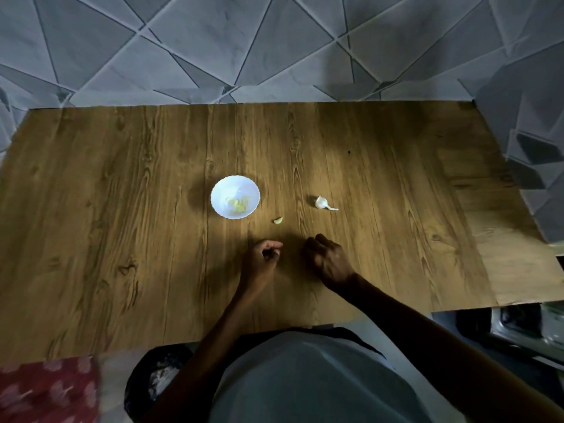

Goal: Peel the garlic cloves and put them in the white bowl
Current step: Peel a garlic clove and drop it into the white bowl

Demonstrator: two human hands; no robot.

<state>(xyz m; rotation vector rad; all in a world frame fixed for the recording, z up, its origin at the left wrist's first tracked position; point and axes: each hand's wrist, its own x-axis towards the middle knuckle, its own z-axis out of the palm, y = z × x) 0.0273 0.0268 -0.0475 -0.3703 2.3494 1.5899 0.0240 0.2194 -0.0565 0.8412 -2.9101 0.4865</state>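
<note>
done: cloves (238,204) in bowl (220,190)
todo: clove (277,220), bulb (321,202) right of bowl
left hand (263,255): curled, hold unclear
right hand (329,258): loose, empty

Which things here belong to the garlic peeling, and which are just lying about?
Job: white bowl holding peeled cloves, loose clove beside it, garlic head remnant, left hand, right hand.
Lying about: red patterned cloth, dark patterned cloth.
</note>
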